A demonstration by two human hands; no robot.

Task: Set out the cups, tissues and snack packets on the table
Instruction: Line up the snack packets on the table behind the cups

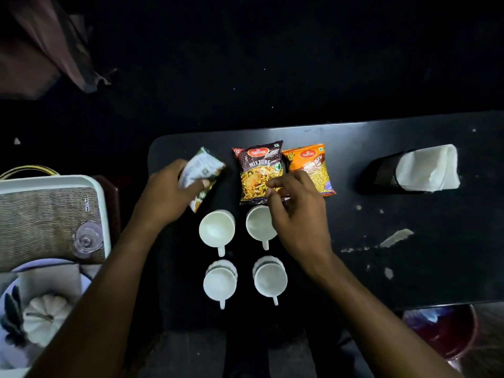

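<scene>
Several white cups sit in a square on the black table (409, 268): back left cup (216, 231), back right cup (257, 223), front left cup (219, 283), front right cup (270, 281). Behind them lie a brown Mixture packet (259, 165) and an orange packet (313, 162). My left hand (166, 192) grips a green and white snack packet (203, 173), tilted just left of the brown one. My right hand (297, 214) rests its fingertips on the brown packet's lower right corner. White tissues (428, 169) stand in a black mesh holder (381, 173) at the right.
A white tray (54, 181) with a woven mat, a clear glass (86, 238) and a small white pumpkin (45, 315) stands at the left, off the table. Scuffed white marks dot the table's right half. A red round object (441, 331) sits below the table's front right edge.
</scene>
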